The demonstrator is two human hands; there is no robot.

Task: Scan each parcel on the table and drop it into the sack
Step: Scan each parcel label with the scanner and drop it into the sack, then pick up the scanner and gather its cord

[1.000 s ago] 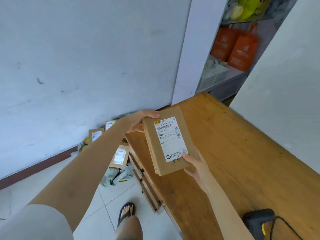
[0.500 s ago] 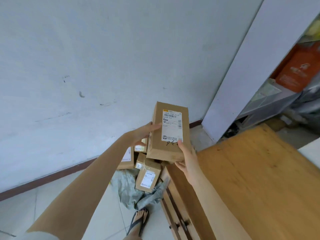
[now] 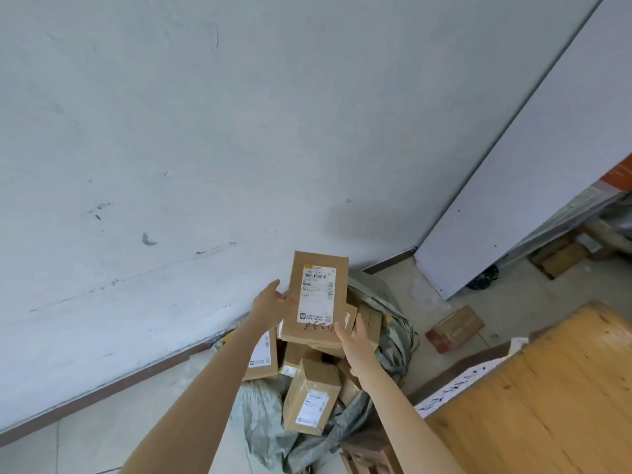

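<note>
Both hands, left hand [image 3: 273,304] and right hand [image 3: 355,345], gripped the parcel [image 3: 316,299] above the sack [image 3: 393,323] (already holding boxes); best lowered close before letting go, label up

A flat brown cardboard parcel [image 3: 316,297] sits between the two hands: the left hand [image 3: 272,304] against its left edge, the right hand [image 3: 355,340] under its lower right corner. Directly below the hands lies a crumpled grey plastic sack [image 3: 393,323] on the floor, with several small brown cardboard boxes [image 3: 309,395] inside it. The pale plaster wall [image 3: 205,148] stands beyond the hands. A wooden table [image 3: 554,388] lies to the right of the right hand.
</note>
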